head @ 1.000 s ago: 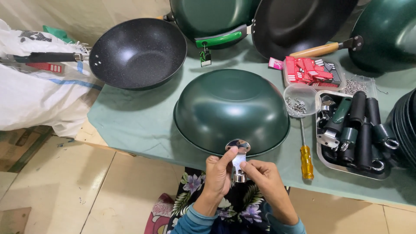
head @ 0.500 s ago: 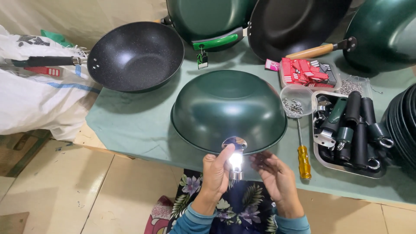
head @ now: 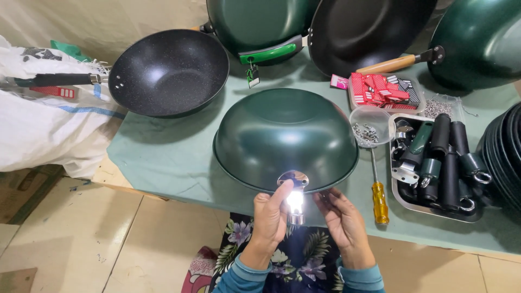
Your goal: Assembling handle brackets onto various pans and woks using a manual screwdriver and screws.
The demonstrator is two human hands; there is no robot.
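Note:
A dark green wok (head: 285, 135) lies upside down on the green-covered table (head: 168, 157), its rim toward me. A shiny metal handle bracket (head: 294, 199) sticks out from the near rim and glints brightly. My left hand (head: 269, 217) pinches the bracket from the left with thumb and fingers. My right hand (head: 341, 216) is at the bracket's right side, fingers curled, touching the wok's rim.
A yellow-handled screwdriver (head: 379, 198) lies right of my hands. A clear cup of screws (head: 370, 127), a metal tray of dark handles (head: 442, 163) and a box of red packets (head: 382, 89) stand at the right. Black and green woks (head: 168, 70) crowd the back.
My hands shifted slightly on the bracket; the right hand opened away from it a little. The bracket now catches more light. The wok stays put.

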